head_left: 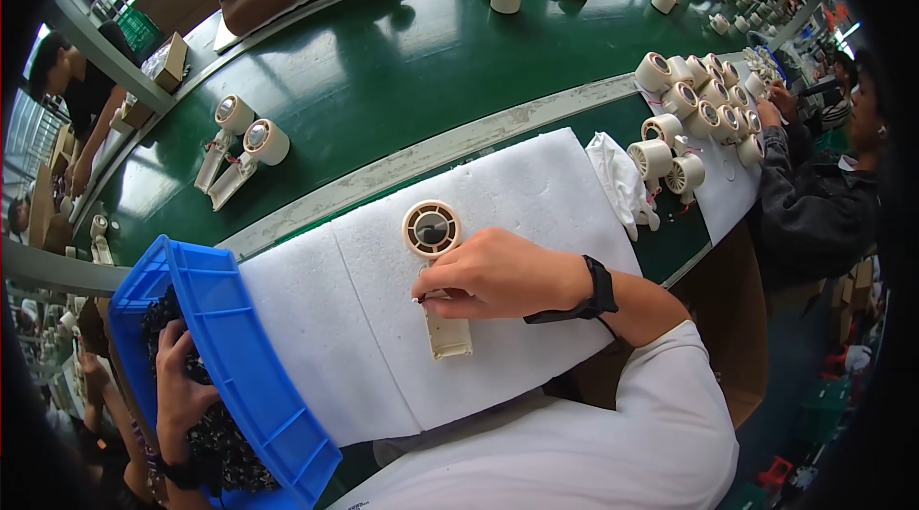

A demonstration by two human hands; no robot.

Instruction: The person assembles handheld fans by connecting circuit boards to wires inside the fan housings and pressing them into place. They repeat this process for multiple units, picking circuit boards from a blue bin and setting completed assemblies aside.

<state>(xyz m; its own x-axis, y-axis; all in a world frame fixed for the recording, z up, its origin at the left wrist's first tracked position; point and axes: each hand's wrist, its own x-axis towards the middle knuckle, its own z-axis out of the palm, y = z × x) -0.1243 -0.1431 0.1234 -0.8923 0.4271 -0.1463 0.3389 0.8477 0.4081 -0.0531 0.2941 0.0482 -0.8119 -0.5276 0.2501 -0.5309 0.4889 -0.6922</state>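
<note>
A cream handheld fan housing (450, 338) lies on the white foam sheet in front of me, its round dark-centred head (432, 229) pointing away and its handle toward me. My right hand (493, 276) is closed over the upper part of the handle, thumb and fingertips pinched at its left edge. A tiny dark bit shows at those fingertips, too small to name. To the left, my left hand (182, 386) reaches into a blue plastic bin (244, 338) of small black parts (225, 443). Its thumb and fingers are apart among the parts.
A green conveyor belt (354, 108) runs beyond the foam sheet (335, 338), carrying two fan housings (244, 151) at left and others farther off. A white glove (620, 185) lies at the sheet's right edge, near stacked fan heads (704, 103). Co-workers sit right and across.
</note>
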